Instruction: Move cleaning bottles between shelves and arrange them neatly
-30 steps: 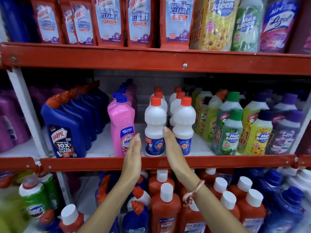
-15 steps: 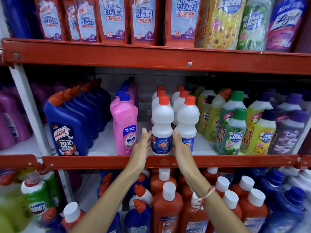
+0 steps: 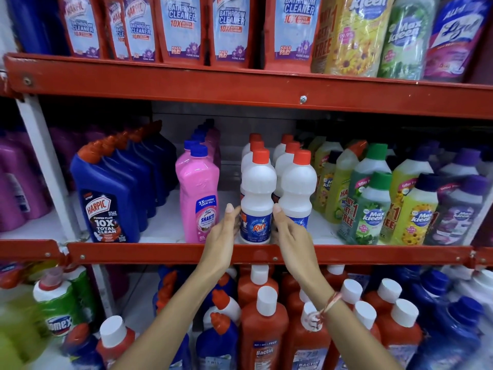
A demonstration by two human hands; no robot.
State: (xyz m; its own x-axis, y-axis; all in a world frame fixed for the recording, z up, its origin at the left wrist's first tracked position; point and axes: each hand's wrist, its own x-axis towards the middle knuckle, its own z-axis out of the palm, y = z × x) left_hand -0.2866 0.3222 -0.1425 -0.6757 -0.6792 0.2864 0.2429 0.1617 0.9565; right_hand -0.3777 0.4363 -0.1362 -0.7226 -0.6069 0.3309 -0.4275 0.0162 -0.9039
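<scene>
A white Rin bottle with an orange cap stands at the front of the middle shelf, heading a row of the same bottles. My left hand presses against its left side, fingers straight and curved onto the label. On the bottle's right side lies my right hand, its fingers slipped between this bottle and the second front Rin bottle. The bottle is clasped between both hands and still rests on the shelf.
A pink Shakti bottle stands just left of my left hand, with blue Harpic bottles beyond. Max Kleen bottles fill the right. Orange Bactin bottles crowd the lower shelf under my arms. Bathroom cleaner pouches line the top shelf.
Both hands have moved forward and up from the shelf edge and closed in on the sides of the front left Rin bottle. The bottles have not moved.
</scene>
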